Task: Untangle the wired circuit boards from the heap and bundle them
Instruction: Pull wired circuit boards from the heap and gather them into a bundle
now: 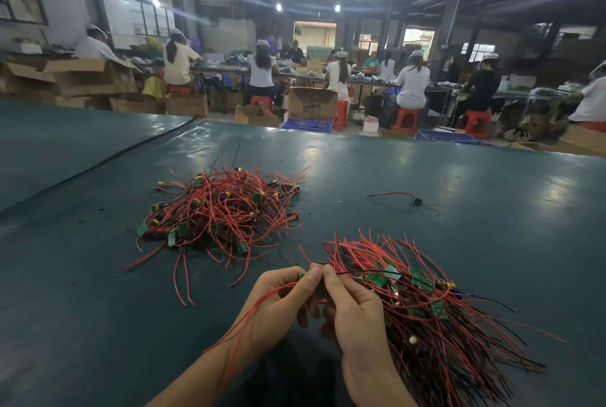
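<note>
We held one wired circuit board (303, 275) between both hands over the near edge of the table (426, 160). The left hand (278, 301) pinched the small green board, and the right hand (355, 318) pinched just beside it with its fingers curled. The red lead (259, 303) trailed back over the left wrist. We judged the piece very light, with a stiff little board and thin, springy leads that would hook on anything. The solder joints looked like the weak spot, so we thought it best to grip the board's edges and not tug the wire. The tangled heap (219, 210) lay towards the middle of the table, to the left and well apart from the hands. The sorted bundle (423, 305) lay against the right hand towards the near right corner, its leads fanned outward. We could not tell whether the lower fingers gripped it. A stray wired board (416, 200) sat alone further right. The bundle's loose ends crowded the piece in hand and seemed likely to snag it. Beyond the far edge were cardboard boxes (313, 105), red stools (405, 118) and seated workers (411, 85).
</note>
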Action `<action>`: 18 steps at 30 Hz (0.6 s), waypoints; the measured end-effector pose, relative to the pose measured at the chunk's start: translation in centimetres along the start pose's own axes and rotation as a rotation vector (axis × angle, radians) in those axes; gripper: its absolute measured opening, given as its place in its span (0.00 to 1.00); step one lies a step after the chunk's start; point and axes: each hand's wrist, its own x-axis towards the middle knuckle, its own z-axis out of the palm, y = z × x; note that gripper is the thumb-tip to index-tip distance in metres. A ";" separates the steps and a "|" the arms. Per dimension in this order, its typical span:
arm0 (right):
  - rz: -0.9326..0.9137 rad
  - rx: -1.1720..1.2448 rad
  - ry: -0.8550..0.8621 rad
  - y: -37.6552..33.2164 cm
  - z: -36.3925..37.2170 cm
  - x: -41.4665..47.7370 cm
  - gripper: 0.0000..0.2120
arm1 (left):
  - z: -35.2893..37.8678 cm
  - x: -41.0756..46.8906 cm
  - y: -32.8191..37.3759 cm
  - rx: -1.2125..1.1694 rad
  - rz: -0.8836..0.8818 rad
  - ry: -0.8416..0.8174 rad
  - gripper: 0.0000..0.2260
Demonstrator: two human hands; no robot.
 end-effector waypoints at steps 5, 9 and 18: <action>-0.017 -0.017 0.009 0.3 -0.3 0.3 0.15 | 0.0 -0.1 0.4 0.041 0.014 0.005 0.19; 0.022 0.026 0.068 -0.2 -1.1 0.9 0.12 | -0.2 -0.1 1.1 0.016 -0.012 0.025 0.18; -0.041 0.279 0.312 -1.8 -4.2 2.3 0.11 | -0.8 -0.1 1.5 0.004 -0.009 0.022 0.17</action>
